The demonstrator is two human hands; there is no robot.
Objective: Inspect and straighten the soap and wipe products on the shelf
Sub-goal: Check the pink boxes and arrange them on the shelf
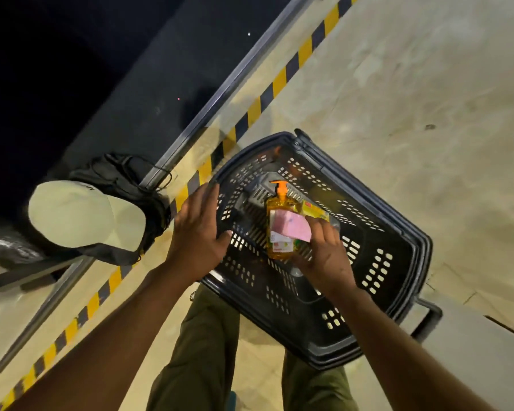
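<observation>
Two bare forearms reached up from the bottom corners of the frame, with a pair of olive trousers (205,336) between them at the bottom centre. The left grip (199,229), in the middle of the frame, had its fingers straight and slightly spread and held nothing. It lay over the left rim of a black slotted basket (422,247); whether it pressed on the rim could not be told. The right grip (324,256), just right of centre, was curled round an orange pump soap bottle (279,203), held above the inside of the basket with its pump pointing toward the top of the frame. A pink pack (291,228) lay against the front of the bottle, and a yellow packet (315,212) stuck out to the right, just above the fingers of that same grip. The basket sat on a pale floor (398,114). At the left of the frame a white cap (80,215) rested on a black bag (131,179). A yellow-and-black stripe (279,81) ran diagonally across the floor beside a metal rail (220,93).
</observation>
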